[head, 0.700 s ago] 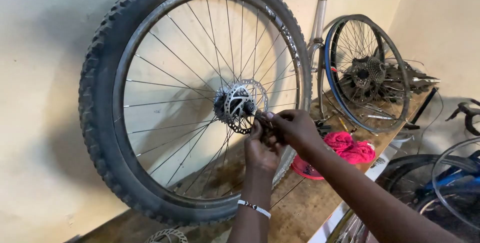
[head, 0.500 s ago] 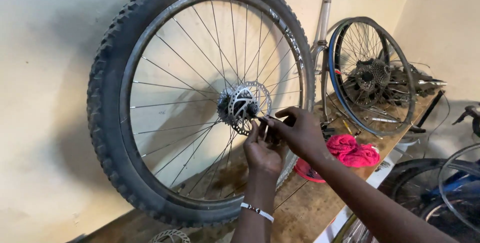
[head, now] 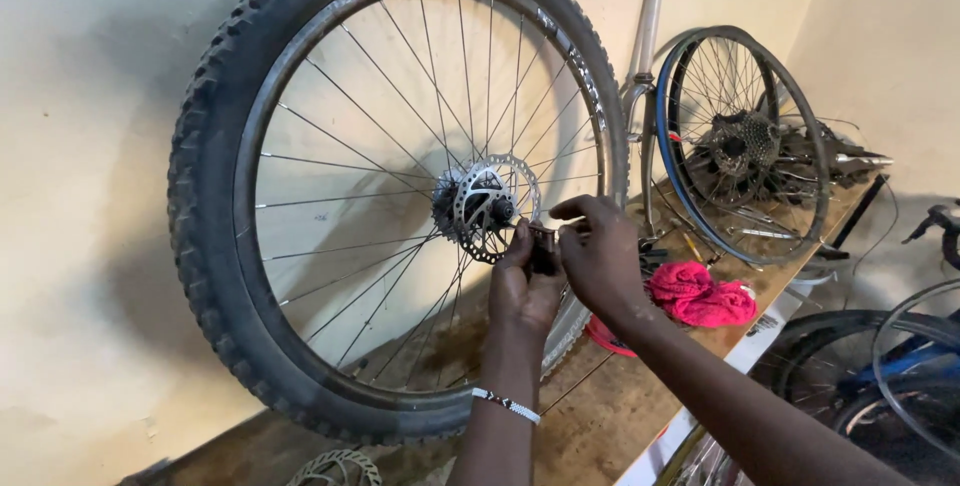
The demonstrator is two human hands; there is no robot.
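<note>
Both hands, left hand [head: 522, 286] and right hand [head: 600, 256], pinch a small, stiff, light metal part [head: 545, 238] beside the wheel [head: 400, 186] hub; likely fiddly, best gripped by fingertips.

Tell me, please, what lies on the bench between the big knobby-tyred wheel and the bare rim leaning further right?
In the head view, a pink rag lies on the wooden bench between them, and a grey frame tube stands against the wall behind.

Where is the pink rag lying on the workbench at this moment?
In the head view the pink rag lies right of centre on the wooden workbench, just right of the right hand and below the bare-rimmed wheel.
</note>
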